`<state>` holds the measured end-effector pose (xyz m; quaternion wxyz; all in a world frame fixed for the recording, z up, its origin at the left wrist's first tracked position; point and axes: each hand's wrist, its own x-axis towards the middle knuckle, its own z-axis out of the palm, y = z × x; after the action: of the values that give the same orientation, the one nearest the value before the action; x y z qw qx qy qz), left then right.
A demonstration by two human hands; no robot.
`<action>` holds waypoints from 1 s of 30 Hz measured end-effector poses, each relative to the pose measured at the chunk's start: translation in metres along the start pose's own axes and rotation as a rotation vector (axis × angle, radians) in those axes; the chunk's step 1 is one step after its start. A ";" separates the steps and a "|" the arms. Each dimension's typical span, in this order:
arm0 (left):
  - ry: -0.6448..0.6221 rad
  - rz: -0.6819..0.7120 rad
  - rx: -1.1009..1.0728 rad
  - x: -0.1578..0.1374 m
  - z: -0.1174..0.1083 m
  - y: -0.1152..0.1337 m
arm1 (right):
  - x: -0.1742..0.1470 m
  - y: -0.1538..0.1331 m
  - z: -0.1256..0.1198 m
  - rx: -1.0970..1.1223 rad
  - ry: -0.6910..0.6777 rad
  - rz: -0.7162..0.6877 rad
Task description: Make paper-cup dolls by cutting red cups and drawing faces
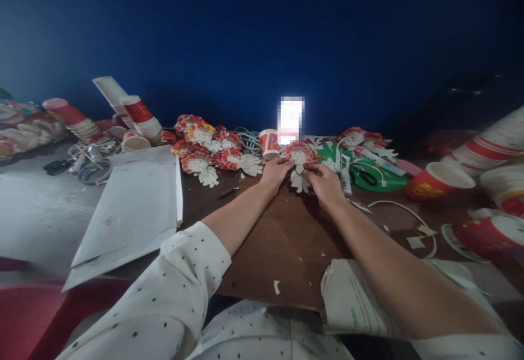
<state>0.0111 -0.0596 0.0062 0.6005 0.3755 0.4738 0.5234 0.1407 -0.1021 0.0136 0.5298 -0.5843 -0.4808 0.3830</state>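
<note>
both hands (301, 177) hold paper doll (300, 166) upright, head pointing away.

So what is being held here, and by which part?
A paper doll, held between both hands: the left hand at its left side, the right hand at its right side, around the body below the red-trimmed head.

Both hands meet at 12 o'clock on the brown board (282, 240). Left hand (276, 173) and right hand (325, 183) pinch a paper doll (299, 166). Finished dolls (204, 150) at 10 o'clock; red cup (438, 181) at 2 o'clock.
</note>
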 end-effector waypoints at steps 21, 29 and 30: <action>-0.023 -0.033 0.241 -0.019 0.005 0.009 | 0.013 -0.042 -0.058 -0.848 -0.051 -0.169; -0.046 0.009 0.286 -0.015 0.003 0.005 | 0.040 -0.027 -0.107 -1.261 -0.015 0.009; -0.044 0.001 0.264 -0.016 0.003 0.005 | 0.042 -0.021 -0.107 -1.258 -0.016 -0.031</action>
<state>0.0124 -0.0741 0.0149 0.5558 0.4627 0.5252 0.4485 0.2498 -0.0887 0.0521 0.0866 -0.7743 -0.6265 0.0233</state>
